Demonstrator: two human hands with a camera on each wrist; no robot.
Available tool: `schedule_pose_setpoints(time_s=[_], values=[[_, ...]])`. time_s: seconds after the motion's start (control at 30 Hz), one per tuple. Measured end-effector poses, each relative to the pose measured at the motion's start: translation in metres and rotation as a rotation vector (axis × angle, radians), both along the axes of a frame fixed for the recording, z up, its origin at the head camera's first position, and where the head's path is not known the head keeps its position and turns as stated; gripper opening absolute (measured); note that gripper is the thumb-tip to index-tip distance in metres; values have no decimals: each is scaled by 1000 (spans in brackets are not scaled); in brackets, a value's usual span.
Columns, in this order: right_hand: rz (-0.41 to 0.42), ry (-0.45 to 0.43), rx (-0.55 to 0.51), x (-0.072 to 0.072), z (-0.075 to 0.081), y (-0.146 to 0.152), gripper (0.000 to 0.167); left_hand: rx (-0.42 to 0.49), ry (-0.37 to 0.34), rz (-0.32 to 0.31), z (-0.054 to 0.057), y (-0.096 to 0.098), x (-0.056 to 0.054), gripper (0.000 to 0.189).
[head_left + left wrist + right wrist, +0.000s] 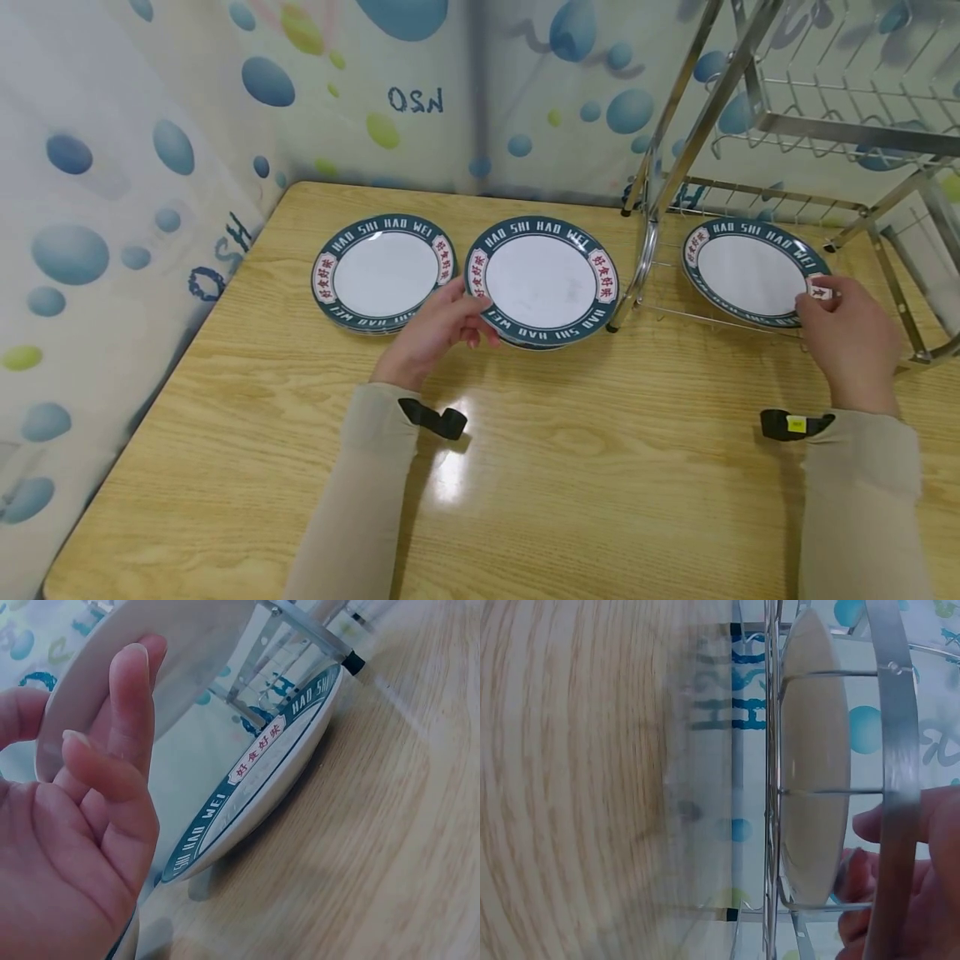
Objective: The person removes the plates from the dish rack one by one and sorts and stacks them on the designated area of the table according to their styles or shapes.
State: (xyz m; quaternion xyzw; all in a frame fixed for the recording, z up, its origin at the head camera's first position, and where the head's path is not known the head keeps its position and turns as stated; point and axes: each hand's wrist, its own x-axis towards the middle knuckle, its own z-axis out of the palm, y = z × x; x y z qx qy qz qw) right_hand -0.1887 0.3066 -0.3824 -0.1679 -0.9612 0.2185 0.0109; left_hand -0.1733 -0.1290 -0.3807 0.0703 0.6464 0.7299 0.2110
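My left hand [442,321] pinches the left rim of a white plate [540,279] with a dark green lettered border. That plate is raised and tilted; its pale underside shows in the left wrist view. Beneath it on the table lies a matching plate [259,754], mostly hidden from the head view. Farther right, my right hand [855,333] grips the right rim of another such plate [746,271], thumb on top. This plate is on the lower tier of a metal dish rack [708,108]; the right wrist view shows its underside [814,750] behind the rack's wires.
Another green-rimmed plate [382,279] lies at the table's back left, close beside my left hand. The rack's wire upper tier [847,129] overhangs the back right. A patterned curtain [480,100] hangs along the back edge of the wooden table [585,500].
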Motion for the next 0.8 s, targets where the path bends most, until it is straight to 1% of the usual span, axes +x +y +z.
schedule_pose_setpoints(time_s=[0.13,0.2,0.43,0.53,0.63,0.8], values=[[10,-21,19,1,1,1,58,-12,2,10,-1,0,0,29],[17,-29,36,2,2,0,59,-10,-2,14,-3,-1,-2,28],[20,-45,94,3,2,-1,62,-21,-20,41,-22,-1,-10,25],[7,-57,96,3,1,-1,63,-23,-25,42,-26,-1,-11,25],[-5,-68,101,3,-1,1,63,-25,-30,36,-25,0,-11,25],[-8,-62,116,2,-3,4,60,-43,-33,28,-13,1,-6,27]])
